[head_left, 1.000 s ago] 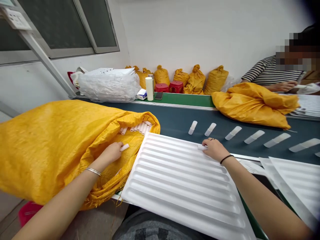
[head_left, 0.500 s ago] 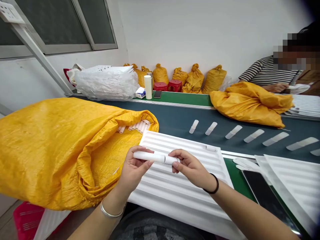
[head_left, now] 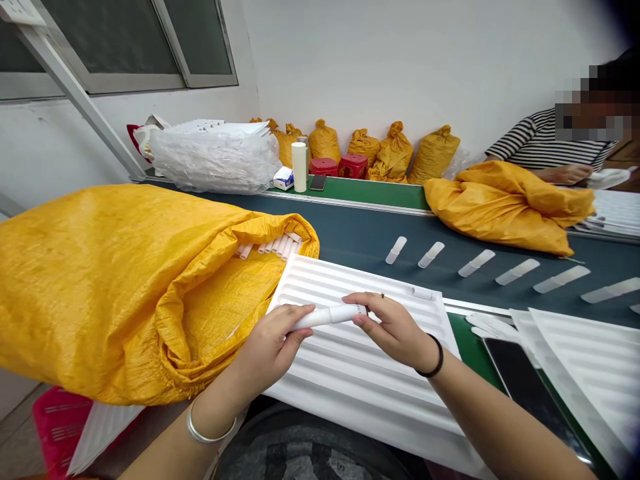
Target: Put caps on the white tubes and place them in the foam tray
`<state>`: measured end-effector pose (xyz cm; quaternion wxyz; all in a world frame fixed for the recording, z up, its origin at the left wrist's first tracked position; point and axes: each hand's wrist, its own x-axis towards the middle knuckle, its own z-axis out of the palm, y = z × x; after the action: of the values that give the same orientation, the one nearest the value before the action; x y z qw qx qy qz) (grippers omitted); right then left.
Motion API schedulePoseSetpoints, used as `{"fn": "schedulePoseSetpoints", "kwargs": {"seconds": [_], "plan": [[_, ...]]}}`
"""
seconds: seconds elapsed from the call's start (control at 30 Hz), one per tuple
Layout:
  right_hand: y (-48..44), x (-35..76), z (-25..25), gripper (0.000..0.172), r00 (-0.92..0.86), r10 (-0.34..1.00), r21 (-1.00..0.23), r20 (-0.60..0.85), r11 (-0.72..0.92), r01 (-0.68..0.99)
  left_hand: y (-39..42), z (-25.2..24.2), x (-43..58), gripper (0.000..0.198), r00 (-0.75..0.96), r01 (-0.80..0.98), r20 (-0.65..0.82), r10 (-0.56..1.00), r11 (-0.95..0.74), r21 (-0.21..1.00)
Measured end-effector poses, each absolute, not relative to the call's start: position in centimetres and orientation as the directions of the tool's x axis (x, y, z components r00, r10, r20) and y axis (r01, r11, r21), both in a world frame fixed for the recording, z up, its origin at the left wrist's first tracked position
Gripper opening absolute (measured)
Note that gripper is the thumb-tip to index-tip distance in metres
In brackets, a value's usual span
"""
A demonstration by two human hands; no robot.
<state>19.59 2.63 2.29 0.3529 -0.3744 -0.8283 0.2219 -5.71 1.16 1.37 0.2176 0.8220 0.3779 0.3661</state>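
My left hand is closed on the left end of a slim white tube, its thumb below and its fingers above. My right hand pinches the wider right end of the same tube, which bears small dark marks. The tube lies nearly level, tilted slightly up to the right, above a white ridged tray. A short white piece rests in a groove at the tray's far right corner. To the left, a large yellow sack lies on its side, white tubes showing in its mouth.
Several white tubes lie in a row on the dark belt. A black tablet-like device and more ridged trays are at right. Across the belt, a person in a striped top sits behind a yellow bag.
My left hand has turned over and moved slightly toward the tray, now covering more of the tube's left end. The tube's right end has tilted up. My right hand has shifted slightly right.
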Motion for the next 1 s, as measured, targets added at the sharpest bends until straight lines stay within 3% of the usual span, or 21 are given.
{"fn": "schedulePoseSetpoints", "kwargs": {"seconds": [0.2, 0.37, 0.47, 0.57, 0.63, 0.7, 0.83, 1.0], "plan": [[2.3, 18.4, 1.5, 0.028, -0.447, 0.872, -0.894, 0.202, 0.351, 0.279, 1.1, 1.4, -5.5, 0.051, 0.509, 0.47, 0.611, 0.607, -0.79, 0.393], [1.3, 17.0, 1.0, 0.029, -0.461, 0.876, -0.946, 0.142, 0.258, 0.198, 0.6, 0.9, -4.9, 0.054, 0.515, 0.474, 0.608, 0.604, -0.792, 0.385], [1.4, 16.4, 0.8, 0.027, -0.573, 0.811, -0.854, 0.121, 0.379, 0.356, 0.4, 0.0, -5.1, 0.052, 0.579, 0.465, 0.546, 0.605, -0.796, 0.388], [3.9, 16.6, 0.4, 0.021, -0.603, 0.797, -0.604, 0.026, 0.493, 0.626, 2.0, -0.8, -6.3, 0.052, 0.661, 0.552, 0.349, 0.664, -0.745, 0.374], [7.0, 17.5, 0.0, 0.021, -0.432, 0.902, -0.465, -0.011, 0.378, 0.801, 4.6, -1.2, -7.7, 0.057, 0.592, 0.709, 0.169, 0.788, -0.609, 0.356], [10.9, 19.1, -0.6, 0.024, -0.196, 0.981, -0.4, -0.004, 0.178, 0.899, 8.2, -1.7, -9.7, 0.054, 0.413, 0.867, 0.021, 0.91, -0.4, 0.296], [17.8, 23.0, -2.1, 0.028, 0.097, 0.993, -0.343, -0.065, -0.113, 0.932, 16.2, -3.2, -13.4, 0.046, 0.161, 0.966, -0.01, 0.987, -0.156, 0.205], [20.2, 26.9, -3.8, 0.03, 0.184, 0.963, -0.315, -0.196, -0.239, 0.918, 23.1, -5.4, -14.7, 0.05, 0.021, 0.983, 0.017, 1.0, -0.023, 0.184]]}}
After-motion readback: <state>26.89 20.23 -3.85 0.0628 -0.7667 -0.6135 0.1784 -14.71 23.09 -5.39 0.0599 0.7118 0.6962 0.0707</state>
